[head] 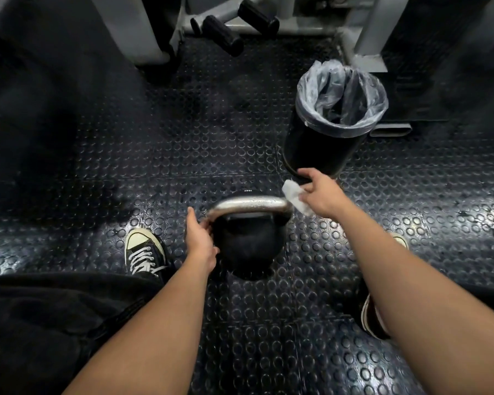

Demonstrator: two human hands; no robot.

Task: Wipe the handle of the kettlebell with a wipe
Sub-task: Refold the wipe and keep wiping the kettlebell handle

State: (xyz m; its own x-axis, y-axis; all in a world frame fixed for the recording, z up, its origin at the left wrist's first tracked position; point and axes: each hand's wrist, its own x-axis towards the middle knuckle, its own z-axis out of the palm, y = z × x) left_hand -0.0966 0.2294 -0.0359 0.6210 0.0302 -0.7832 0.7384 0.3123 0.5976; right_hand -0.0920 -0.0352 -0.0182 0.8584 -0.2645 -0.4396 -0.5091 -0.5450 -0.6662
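Note:
A black kettlebell [250, 246] stands on the studded rubber floor, its shiny steel handle [248, 203] arching across the top. My left hand [198, 238] grips the left end of the handle where it meets the body. My right hand [318, 192] holds a white wipe [295, 196] pinched in its fingers, just off the right end of the handle; the wipe's lower edge lies close to that end, and I cannot tell whether it touches.
A black waste bin [322, 149] with a clear plastic liner stands just beyond my right hand. Grey gym machine frames with black foam rollers [223, 35] fill the back. My sneakers [144, 252] flank the kettlebell on the dark floor.

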